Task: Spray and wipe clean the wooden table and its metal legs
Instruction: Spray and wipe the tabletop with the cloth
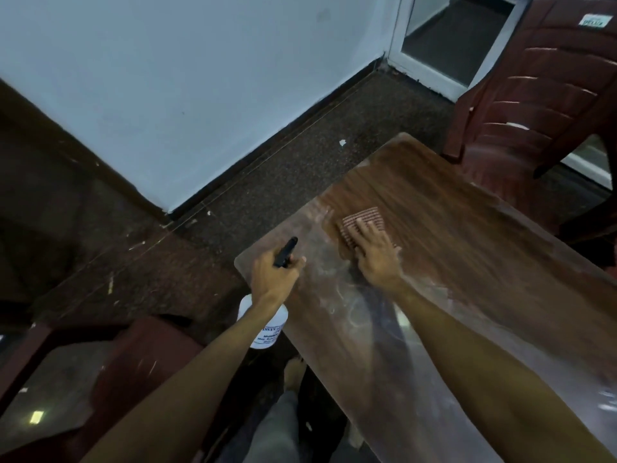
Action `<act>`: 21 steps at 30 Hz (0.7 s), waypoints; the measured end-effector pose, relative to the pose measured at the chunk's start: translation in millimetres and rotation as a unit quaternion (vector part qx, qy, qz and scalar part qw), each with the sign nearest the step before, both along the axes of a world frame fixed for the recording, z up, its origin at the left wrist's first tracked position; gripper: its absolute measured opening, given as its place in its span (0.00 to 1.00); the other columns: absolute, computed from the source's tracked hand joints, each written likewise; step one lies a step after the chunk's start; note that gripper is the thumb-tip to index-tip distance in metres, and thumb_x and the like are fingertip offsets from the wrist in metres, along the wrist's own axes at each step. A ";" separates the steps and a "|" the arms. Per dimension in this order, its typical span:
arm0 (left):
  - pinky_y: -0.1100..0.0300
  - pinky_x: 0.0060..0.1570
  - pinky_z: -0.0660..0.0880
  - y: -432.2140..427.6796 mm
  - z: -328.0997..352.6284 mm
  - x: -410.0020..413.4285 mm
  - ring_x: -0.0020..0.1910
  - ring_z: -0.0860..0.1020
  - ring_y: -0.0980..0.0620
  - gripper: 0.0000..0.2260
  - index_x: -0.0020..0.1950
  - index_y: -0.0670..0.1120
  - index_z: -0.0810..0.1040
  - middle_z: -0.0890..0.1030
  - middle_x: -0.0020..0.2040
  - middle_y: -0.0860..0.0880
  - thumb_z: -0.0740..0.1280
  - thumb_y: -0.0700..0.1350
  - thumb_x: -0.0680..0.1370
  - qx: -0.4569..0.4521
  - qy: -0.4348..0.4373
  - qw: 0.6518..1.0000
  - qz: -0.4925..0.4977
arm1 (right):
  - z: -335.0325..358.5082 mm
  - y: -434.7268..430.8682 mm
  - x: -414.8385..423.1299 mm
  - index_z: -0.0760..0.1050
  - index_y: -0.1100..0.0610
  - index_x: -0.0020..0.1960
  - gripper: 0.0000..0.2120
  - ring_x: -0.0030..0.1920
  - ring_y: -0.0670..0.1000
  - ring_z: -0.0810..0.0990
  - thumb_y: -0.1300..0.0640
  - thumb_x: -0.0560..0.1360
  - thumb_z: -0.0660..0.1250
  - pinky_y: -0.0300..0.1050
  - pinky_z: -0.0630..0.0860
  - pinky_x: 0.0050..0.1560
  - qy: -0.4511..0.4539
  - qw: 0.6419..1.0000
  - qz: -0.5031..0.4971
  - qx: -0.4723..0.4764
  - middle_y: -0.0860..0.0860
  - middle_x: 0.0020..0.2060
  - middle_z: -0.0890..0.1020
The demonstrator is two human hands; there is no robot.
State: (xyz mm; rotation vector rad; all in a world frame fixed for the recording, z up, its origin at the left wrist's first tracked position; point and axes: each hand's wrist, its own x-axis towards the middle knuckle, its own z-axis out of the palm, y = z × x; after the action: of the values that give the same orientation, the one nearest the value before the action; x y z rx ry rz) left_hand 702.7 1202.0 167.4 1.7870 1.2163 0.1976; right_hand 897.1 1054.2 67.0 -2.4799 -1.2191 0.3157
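Note:
The wooden table [467,248] runs from the centre to the lower right, dusty and streaked near me, darker and cleaner farther off. My right hand [375,250] presses flat on a reddish checked cloth [359,218] on the tabletop, fingers straight. My left hand [275,275] grips a white spray bottle [267,325] by its black trigger head [285,252], held over the table's near left corner. The bottle body hangs below my wrist, beside the table edge. The table's metal legs are hidden.
A dark red plastic chair [534,105] stands against the table's far right side. A pale wall [187,78] and dark speckled floor [300,155] lie to the left. Another reddish-brown piece of furniture [133,369] sits at lower left. My foot [293,372] shows beneath the table edge.

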 end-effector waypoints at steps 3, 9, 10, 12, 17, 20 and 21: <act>0.59 0.33 0.68 -26.1 -2.8 -25.7 0.34 0.78 0.48 0.13 0.35 0.49 0.77 0.77 0.30 0.50 0.76 0.51 0.76 0.013 0.028 0.999 0.030 | 6.7 -13.6 -1.6 0.63 0.53 0.78 0.27 0.79 0.61 0.55 0.59 0.79 0.59 0.59 0.51 0.77 0.033 0.993 -0.109 -0.026 0.55 0.80 0.58; 0.53 0.45 0.78 -43.8 -2.4 -56.7 0.41 0.81 0.48 0.11 0.38 0.52 0.78 0.82 0.36 0.51 0.79 0.52 0.73 -0.003 0.033 0.997 0.065 | 6.3 -21.5 -39.1 0.58 0.49 0.80 0.28 0.80 0.56 0.52 0.57 0.81 0.58 0.58 0.50 0.78 0.001 0.998 0.068 -0.017 0.50 0.80 0.56; 0.52 0.45 0.78 -41.5 -2.3 -61.3 0.40 0.81 0.48 0.11 0.37 0.52 0.78 0.82 0.35 0.51 0.78 0.52 0.73 0.001 0.033 0.998 0.062 | 8.5 -13.2 -36.1 0.58 0.50 0.80 0.27 0.80 0.56 0.52 0.57 0.81 0.58 0.59 0.50 0.78 0.012 1.000 0.021 -0.019 0.51 0.80 0.56; 0.53 0.43 0.77 -34.1 -2.4 -68.3 0.39 0.81 0.48 0.12 0.37 0.51 0.78 0.81 0.34 0.50 0.78 0.52 0.74 0.008 0.033 0.998 0.059 | 13.0 6.6 -45.1 0.58 0.51 0.80 0.28 0.80 0.59 0.51 0.57 0.81 0.58 0.60 0.47 0.78 0.032 0.996 -0.072 -0.036 0.53 0.81 0.55; 0.54 0.42 0.76 -1.4 -1.3 -83.3 0.38 0.81 0.51 0.12 0.40 0.47 0.78 0.81 0.35 0.51 0.78 0.50 0.73 -0.002 0.013 0.998 0.064 | 10.5 42.9 -85.6 0.55 0.47 0.81 0.29 0.81 0.54 0.47 0.56 0.82 0.58 0.58 0.45 0.79 0.009 0.990 0.138 -0.006 0.48 0.81 0.52; 0.57 0.41 0.73 25.0 -5.7 -90.2 0.37 0.80 0.53 0.11 0.41 0.45 0.79 0.81 0.36 0.52 0.79 0.49 0.73 -0.003 -0.003 0.998 0.070 | 15.6 87.2 -61.1 0.57 0.49 0.80 0.27 0.80 0.57 0.49 0.57 0.82 0.57 0.58 0.45 0.79 0.036 0.999 -0.008 -0.016 0.52 0.81 0.55; 0.56 0.41 0.74 33.1 -7.1 -92.1 0.38 0.81 0.53 0.11 0.42 0.45 0.79 0.82 0.36 0.52 0.79 0.48 0.73 -0.004 -0.007 0.998 0.069 | 17.9 100.5 -68.3 0.57 0.50 0.80 0.28 0.80 0.57 0.49 0.58 0.82 0.56 0.58 0.44 0.79 0.046 0.998 -0.034 -0.021 0.52 0.81 0.54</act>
State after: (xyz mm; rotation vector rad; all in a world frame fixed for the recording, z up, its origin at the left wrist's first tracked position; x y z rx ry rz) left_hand 610.6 1235.2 160.3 1.6933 1.3306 0.2837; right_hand 828.9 1154.8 84.9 -2.5073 -1.0986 0.4363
